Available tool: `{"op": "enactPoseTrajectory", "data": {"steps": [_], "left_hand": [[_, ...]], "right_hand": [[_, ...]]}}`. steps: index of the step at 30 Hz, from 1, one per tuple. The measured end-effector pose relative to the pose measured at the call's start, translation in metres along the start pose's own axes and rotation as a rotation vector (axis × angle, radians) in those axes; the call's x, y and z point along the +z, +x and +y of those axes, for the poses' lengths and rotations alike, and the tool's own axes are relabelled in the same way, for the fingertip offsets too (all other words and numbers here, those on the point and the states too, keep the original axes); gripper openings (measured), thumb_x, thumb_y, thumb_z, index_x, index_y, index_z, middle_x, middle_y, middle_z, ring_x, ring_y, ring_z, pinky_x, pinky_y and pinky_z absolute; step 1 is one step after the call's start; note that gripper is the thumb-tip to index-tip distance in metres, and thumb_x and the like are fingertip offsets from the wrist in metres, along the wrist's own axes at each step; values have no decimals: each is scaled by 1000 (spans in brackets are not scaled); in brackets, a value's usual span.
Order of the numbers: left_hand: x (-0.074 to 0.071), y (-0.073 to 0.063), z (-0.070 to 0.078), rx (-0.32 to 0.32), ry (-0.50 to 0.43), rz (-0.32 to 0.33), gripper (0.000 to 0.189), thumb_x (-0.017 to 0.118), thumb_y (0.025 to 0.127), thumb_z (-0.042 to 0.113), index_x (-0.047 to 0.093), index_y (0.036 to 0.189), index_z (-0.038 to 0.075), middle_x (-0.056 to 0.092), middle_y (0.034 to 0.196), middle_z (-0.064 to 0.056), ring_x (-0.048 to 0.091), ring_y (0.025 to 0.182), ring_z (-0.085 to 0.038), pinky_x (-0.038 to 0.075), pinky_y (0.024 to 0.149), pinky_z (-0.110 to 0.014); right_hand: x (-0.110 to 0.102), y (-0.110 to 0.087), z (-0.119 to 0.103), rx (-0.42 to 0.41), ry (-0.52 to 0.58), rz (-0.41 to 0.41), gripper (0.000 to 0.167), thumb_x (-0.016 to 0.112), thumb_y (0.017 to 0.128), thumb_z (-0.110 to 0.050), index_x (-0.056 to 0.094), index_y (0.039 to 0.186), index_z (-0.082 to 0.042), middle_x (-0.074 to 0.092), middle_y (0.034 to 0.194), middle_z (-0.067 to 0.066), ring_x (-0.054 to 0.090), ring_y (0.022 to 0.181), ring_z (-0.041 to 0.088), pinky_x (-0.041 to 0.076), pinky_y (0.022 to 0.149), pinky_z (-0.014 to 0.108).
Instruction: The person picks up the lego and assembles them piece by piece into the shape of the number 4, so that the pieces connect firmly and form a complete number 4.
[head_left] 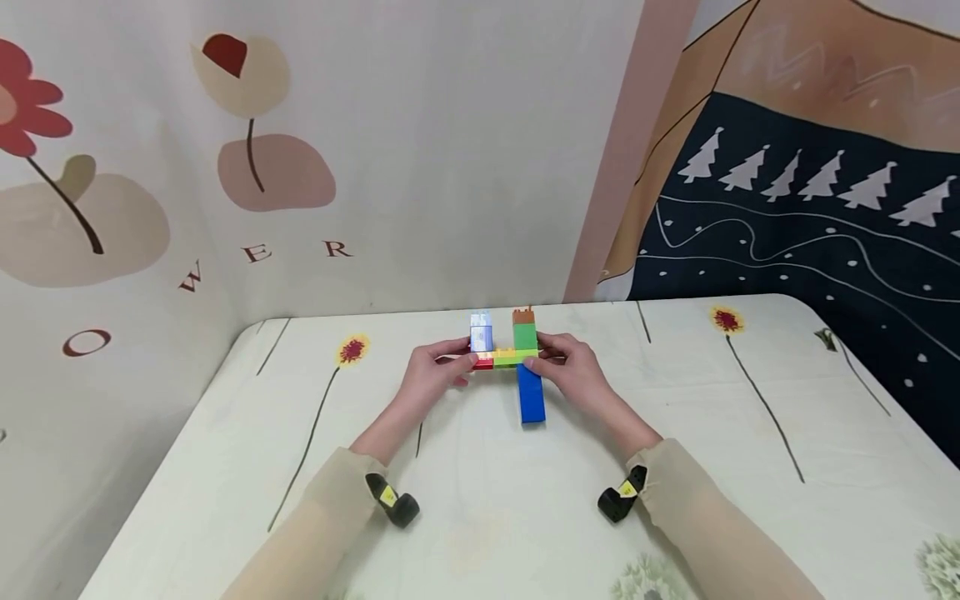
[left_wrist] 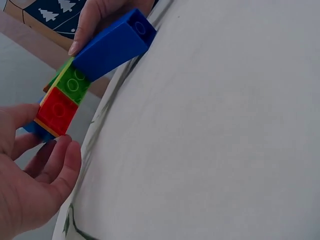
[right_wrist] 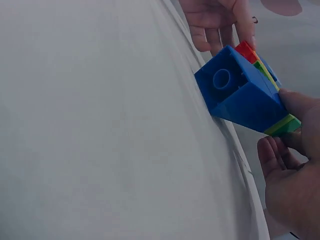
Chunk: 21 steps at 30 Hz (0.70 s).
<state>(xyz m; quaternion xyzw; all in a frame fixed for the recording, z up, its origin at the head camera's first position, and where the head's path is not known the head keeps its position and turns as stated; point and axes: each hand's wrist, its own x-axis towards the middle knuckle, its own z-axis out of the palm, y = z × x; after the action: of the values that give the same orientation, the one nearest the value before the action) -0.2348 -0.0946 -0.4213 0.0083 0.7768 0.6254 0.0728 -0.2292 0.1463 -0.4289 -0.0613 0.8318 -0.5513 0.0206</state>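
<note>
Both hands hold one joined build of toy building bricks above the table. The left hand [head_left: 429, 373] pinches its left end, at a red brick [left_wrist: 58, 111] under a pale blue printed brick [head_left: 482, 337]. A yellow strip [head_left: 504, 353] and a lime green brick [head_left: 506, 362] run across the middle. With thumb and fingers, the right hand [head_left: 579, 373] grips the right end, where a green brick [head_left: 525, 337] stands topped by an orange-brown brick [head_left: 523, 316]. From below that end a long blue brick [right_wrist: 245, 92] slants down, its hollow underside showing in the right wrist view.
A white cloth with printed flowers covers the table [head_left: 480, 500]. Behind its far edge hangs a pale printed curtain [head_left: 450, 167], with a dark tree-patterned cloth [head_left: 795, 233] at the right. Black wrist cameras [head_left: 393, 500] sit at both cuffs.
</note>
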Motion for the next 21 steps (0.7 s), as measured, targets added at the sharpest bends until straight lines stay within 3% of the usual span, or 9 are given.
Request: {"op": "enactPoseTrajectory", "data": {"steps": [6, 11, 21], "left_hand": [[4, 4, -6, -34, 66, -2, 46, 72, 98, 18, 63, 139, 3, 66, 125, -14, 69, 77, -22, 59, 74, -26], [6, 6, -8, -39, 90, -8, 46, 72, 98, 18, 62, 139, 1, 68, 123, -14, 67, 75, -21, 59, 73, -26], [5, 6, -11, -43, 125, -1, 41, 71, 98, 12, 64, 136, -2, 71, 101, -13, 61, 70, -18, 55, 65, -22]], "right_hand": [[1, 4, 6, 35, -19, 17, 53, 74, 96, -16, 58, 143, 1, 64, 123, 17, 62, 113, 30, 55, 96, 41], [2, 7, 8, 47, -38, 6, 52, 73, 97, -18, 58, 142, 2, 65, 123, 17, 61, 113, 31, 55, 94, 40], [5, 11, 10, 38, -98, -19, 52, 72, 98, -18, 57, 142, 5, 66, 123, 19, 61, 110, 31, 56, 89, 38]]}}
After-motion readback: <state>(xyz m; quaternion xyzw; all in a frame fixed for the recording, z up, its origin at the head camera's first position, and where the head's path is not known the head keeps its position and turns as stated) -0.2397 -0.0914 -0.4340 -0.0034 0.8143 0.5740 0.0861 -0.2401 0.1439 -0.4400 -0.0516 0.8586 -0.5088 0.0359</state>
